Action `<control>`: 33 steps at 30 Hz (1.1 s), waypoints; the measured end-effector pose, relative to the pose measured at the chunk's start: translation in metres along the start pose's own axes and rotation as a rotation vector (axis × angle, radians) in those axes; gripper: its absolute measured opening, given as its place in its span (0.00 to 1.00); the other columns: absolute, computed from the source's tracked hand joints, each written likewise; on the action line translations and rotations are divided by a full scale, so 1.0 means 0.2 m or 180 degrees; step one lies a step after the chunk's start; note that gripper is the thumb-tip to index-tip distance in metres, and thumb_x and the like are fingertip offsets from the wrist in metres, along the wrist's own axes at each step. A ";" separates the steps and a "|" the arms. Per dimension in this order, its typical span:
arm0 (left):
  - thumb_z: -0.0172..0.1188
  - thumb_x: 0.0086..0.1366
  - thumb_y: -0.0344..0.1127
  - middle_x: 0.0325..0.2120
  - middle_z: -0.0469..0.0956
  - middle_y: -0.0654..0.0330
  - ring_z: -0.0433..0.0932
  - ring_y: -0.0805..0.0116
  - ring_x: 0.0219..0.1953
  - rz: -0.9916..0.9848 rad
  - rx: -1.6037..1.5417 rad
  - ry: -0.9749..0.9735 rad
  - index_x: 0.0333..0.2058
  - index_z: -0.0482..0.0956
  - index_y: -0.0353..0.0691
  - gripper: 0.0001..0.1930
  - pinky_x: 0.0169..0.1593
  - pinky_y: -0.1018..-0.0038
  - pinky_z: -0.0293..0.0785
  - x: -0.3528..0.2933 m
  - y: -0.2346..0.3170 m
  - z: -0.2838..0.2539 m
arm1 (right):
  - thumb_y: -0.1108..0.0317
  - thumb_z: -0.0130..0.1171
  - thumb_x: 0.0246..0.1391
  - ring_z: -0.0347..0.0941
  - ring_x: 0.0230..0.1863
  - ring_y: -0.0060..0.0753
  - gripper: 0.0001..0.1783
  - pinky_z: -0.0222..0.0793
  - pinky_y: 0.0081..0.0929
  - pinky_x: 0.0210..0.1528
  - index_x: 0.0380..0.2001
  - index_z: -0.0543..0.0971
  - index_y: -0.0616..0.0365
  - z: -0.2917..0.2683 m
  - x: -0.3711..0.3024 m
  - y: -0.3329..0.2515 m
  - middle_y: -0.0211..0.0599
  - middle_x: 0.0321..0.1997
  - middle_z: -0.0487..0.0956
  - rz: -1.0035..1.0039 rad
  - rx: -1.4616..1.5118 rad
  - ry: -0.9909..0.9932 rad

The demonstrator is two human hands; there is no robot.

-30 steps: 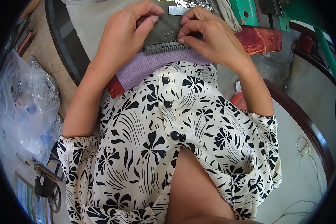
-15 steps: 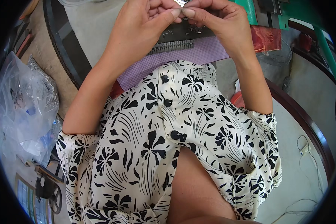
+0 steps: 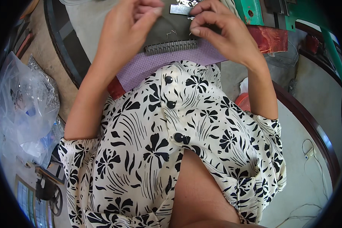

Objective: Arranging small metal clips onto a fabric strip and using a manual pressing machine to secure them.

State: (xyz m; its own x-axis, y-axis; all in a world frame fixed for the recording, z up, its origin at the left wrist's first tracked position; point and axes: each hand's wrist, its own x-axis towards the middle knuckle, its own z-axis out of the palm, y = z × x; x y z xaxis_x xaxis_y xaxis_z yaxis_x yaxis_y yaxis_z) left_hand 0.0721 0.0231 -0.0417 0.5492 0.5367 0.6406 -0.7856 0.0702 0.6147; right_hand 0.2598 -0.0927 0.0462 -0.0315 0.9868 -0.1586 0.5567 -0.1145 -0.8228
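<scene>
My left hand (image 3: 127, 30) hovers over the left part of the dark work surface (image 3: 159, 28). Its thumb and forefinger are closed together at the tips; what is between them, if anything, cannot be made out. To the right, my right hand (image 3: 226, 36) pinches with thumb and forefinger, and a tiny thin piece seems to show at the tips. Between the hands lie a few small loose pins (image 3: 171, 34). Below them stretches a row of small grey metal pieces with upright pins (image 3: 171, 47). A flat silvery metal bar (image 3: 179, 10) lies beyond, beside my right fingers.
Shiny small metal bits (image 3: 187, 2) lie at the far edge. A lavender textured cloth (image 3: 140, 65) covers the near edge. Green metal machinery (image 3: 250, 13) and a red board (image 3: 269, 39) stand right. Clear plastic bags (image 3: 26, 106) sit on the left.
My hands were together at the top middle, fingertips meeting. They have parted, the left going left and the right coming nearer, which uncovers the metal bar and loose pins.
</scene>
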 end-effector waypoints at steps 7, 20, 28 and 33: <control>0.57 0.71 0.27 0.44 0.78 0.62 0.75 0.78 0.44 -0.2217 0.3021 0.0747 0.62 0.70 0.35 0.21 0.52 0.81 0.70 -0.08 0.33 -0.07 | 0.71 0.65 0.50 0.71 0.49 0.47 0.06 0.66 0.37 0.51 0.29 0.80 0.62 0.05 0.03 0.08 0.43 0.44 0.75 -0.1746 -0.0760 0.0237; 0.66 0.60 0.24 0.36 0.78 0.61 0.75 0.74 0.38 -0.2416 0.3711 0.0685 0.44 0.82 0.34 0.13 0.44 0.78 0.71 -0.20 0.45 0.10 | 0.68 0.69 0.49 0.77 0.36 0.41 0.07 0.73 0.32 0.38 0.31 0.85 0.58 0.11 -0.02 0.12 0.32 0.36 0.80 -0.1171 -0.1401 0.0548; 0.75 0.48 0.30 0.37 0.76 0.60 0.74 0.60 0.42 -0.2158 0.4341 0.0296 0.40 0.86 0.40 0.17 0.45 0.69 0.72 -0.31 0.40 0.19 | 0.75 0.70 0.47 0.76 0.43 0.33 0.09 0.73 0.27 0.44 0.35 0.87 0.56 0.06 -0.06 0.15 0.31 0.43 0.80 -0.0558 -0.1191 0.1039; 0.76 0.47 0.31 0.36 0.76 0.62 0.72 0.62 0.41 -0.2134 0.4385 0.0442 0.38 0.87 0.42 0.16 0.46 0.69 0.69 -0.33 0.35 0.19 | 0.73 0.71 0.48 0.77 0.42 0.34 0.15 0.74 0.26 0.40 0.42 0.85 0.54 0.07 -0.06 0.17 0.32 0.40 0.80 -0.0528 -0.1862 0.1152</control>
State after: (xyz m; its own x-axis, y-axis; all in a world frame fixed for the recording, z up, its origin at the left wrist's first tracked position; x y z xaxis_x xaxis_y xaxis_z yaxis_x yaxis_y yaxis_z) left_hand -0.0083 -0.0392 -0.0225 0.5915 0.8020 0.0830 0.4946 -0.4422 0.7482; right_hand 0.2682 -0.1105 0.0128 0.0669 0.9735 0.2185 0.9264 0.0208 -0.3761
